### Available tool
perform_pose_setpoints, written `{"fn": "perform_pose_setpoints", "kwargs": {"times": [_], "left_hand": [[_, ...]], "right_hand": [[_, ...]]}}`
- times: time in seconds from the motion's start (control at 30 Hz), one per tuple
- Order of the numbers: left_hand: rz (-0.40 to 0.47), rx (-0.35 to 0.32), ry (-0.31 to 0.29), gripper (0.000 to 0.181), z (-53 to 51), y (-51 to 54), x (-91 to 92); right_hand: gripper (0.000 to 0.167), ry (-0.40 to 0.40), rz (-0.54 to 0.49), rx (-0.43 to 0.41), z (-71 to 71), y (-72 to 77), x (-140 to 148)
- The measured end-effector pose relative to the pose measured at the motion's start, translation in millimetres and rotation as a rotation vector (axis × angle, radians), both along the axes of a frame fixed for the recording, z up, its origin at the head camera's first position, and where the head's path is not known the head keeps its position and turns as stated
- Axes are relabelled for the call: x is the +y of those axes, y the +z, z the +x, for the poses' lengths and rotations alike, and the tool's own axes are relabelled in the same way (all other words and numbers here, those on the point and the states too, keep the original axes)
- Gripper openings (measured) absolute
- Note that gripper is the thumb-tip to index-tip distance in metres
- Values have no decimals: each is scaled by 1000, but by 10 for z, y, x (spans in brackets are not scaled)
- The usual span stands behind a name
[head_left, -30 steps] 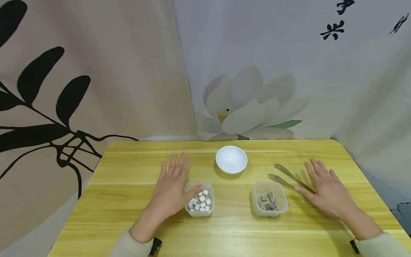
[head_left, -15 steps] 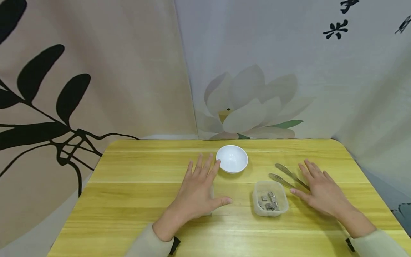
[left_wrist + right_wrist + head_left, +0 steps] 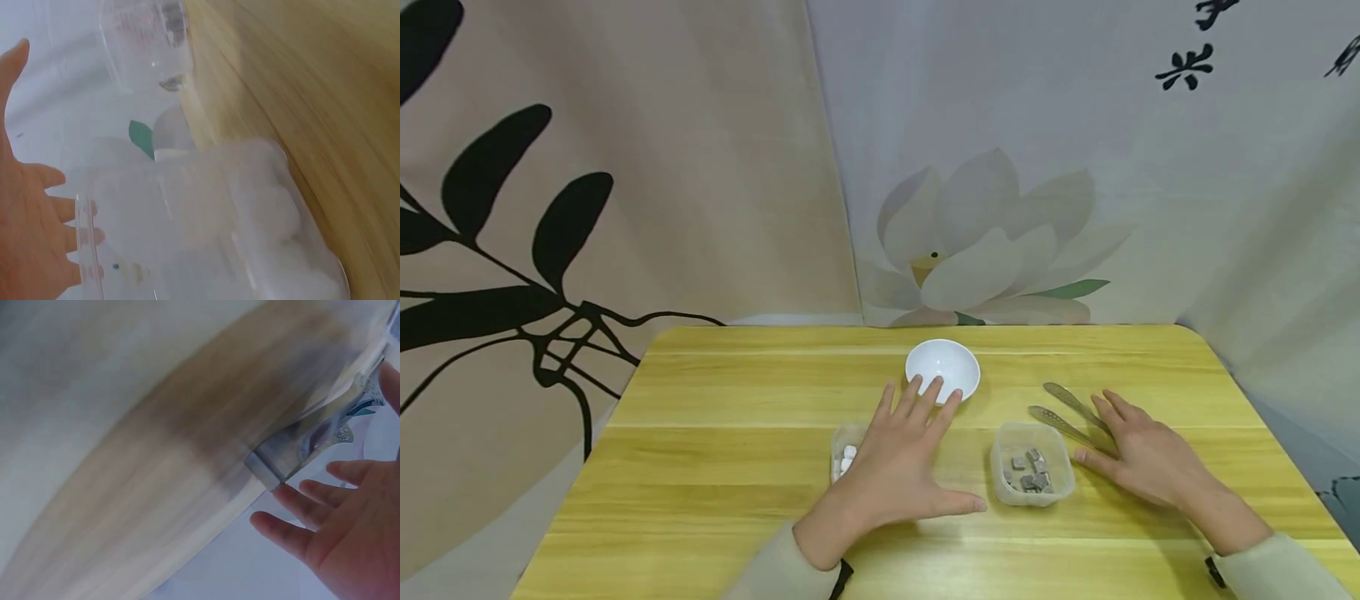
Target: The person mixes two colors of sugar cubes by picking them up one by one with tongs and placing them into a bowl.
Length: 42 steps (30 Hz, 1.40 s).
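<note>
My left hand [image 3: 898, 467], fingers spread, hovers over the table between two clear plastic boxes and holds nothing. It partly covers the left box [image 3: 847, 433], which has white cubes [image 3: 848, 457] in it; the left wrist view shows this box [image 3: 181, 206] beside the hand [image 3: 28, 231]. Several grey metallic cubes [image 3: 1036, 471] lie in the right box [image 3: 1033, 497]. Over the metal tongs [image 3: 1060, 422] my right hand [image 3: 1157, 462] is spread, palm down, hiding their joined end. In the right wrist view, the tongs [image 3: 281, 456] lie by the fingers of that hand [image 3: 350, 531]; contact cannot be told.
A white bowl [image 3: 943, 371] stands behind the boxes, beyond my left fingertips. The wooden table [image 3: 722, 450] ends at a hanging cloth [image 3: 737, 167] printed with leaves and a flower.
My left hand has moved right, passing across the box of white cubes, part of which shows again. My right hand has shifted slightly left. The boxes, bowl and tongs have stayed in place.
</note>
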State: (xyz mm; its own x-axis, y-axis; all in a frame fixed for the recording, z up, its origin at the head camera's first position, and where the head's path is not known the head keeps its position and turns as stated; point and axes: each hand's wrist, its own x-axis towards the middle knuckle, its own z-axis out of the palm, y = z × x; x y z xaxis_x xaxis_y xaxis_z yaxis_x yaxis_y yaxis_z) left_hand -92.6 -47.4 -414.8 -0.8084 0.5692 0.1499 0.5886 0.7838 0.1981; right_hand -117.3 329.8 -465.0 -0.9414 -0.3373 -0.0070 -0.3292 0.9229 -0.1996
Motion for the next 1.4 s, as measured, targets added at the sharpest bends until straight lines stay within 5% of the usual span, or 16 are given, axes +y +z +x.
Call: {"fn": "perform_pose_setpoints", "kwargs": {"times": [0.67,0.97,1.4], "left_hand": [[-47,34,-39,130,12,-106,504],[75,-124,-25,141,40,-189,704],[68,-281,105,134,-39,-275,835]], "right_hand": [[71,10,7,11,-3,-51,10],[56,33,-24,20,-49,-52,52],[50,-11,-164,-40,-25,75,157]]}}
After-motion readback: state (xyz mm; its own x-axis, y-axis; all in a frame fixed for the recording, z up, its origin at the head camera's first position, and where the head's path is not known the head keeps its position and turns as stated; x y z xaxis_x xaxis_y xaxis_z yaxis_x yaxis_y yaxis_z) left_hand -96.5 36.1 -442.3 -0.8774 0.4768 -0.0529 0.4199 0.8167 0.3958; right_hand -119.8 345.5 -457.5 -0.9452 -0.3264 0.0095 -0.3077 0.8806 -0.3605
